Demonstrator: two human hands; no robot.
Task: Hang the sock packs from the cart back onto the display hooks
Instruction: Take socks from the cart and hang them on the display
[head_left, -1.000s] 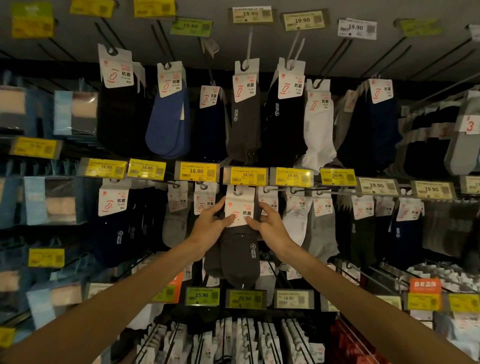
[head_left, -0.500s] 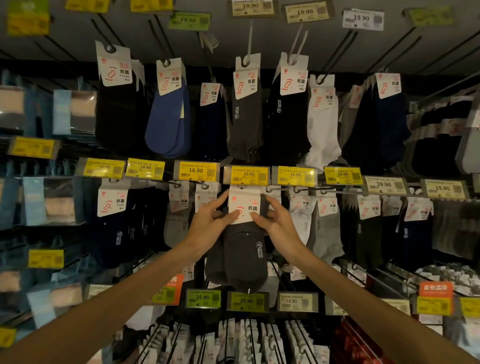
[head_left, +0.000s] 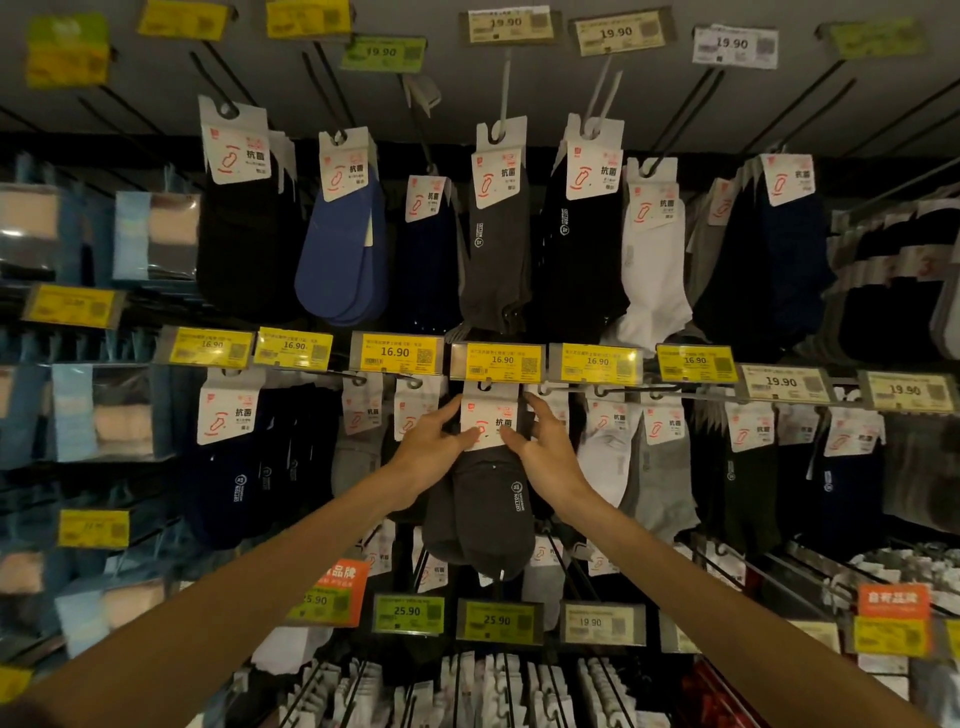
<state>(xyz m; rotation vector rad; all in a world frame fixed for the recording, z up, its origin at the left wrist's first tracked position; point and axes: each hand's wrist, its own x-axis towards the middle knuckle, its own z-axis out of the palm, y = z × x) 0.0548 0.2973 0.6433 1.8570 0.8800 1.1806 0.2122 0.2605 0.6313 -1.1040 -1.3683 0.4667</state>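
Observation:
A dark grey sock pack (head_left: 485, 509) with a white header card hangs in the middle row, its card top tucked just under a yellow 16.90 price tag (head_left: 497, 360). My left hand (head_left: 434, 447) pinches the card's left edge, thumb on the front. My right hand (head_left: 545, 449) holds the card's right edge, fingers spread upward behind it. The hook itself is hidden behind the price tag. The cart is out of view.
Rows of hanging sock packs fill the wall: black, blue, grey and white ones above (head_left: 655, 260), grey and white ones to the right (head_left: 613, 457), navy ones to the left (head_left: 234, 457). Long bare hooks jut out at the top (head_left: 691, 109). Lower racks hold more packs (head_left: 498, 686).
Both hands have lifted the sock pack slightly so its card top now sits right under the price tag. My right fingers have spread wider.

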